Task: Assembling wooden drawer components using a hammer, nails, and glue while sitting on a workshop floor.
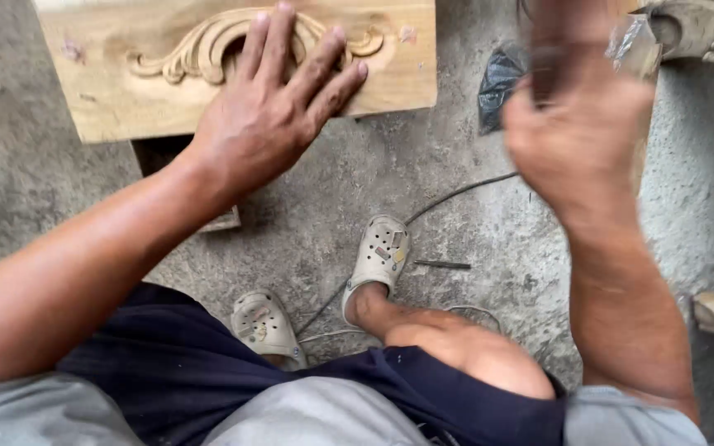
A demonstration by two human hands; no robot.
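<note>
While the left hand [270, 116] lay flat, fingers spread, on the carved wood panel [126, 91], the panel sat at the top left, long axis running left-right across the view, scroll carving [183, 54] partly under the fingers. Left hand was touching it; right hand [576, 132] was raised well apart to the right, blurred, so I couldn't tell whether it was gripping anything, possibly something near the clear plastic [634, 41] behind it. Panel rested on a dark block above the concrete floor [456, 223]; a thin metal tool [442, 265] lay just beside the sandal [379, 256].
</note>
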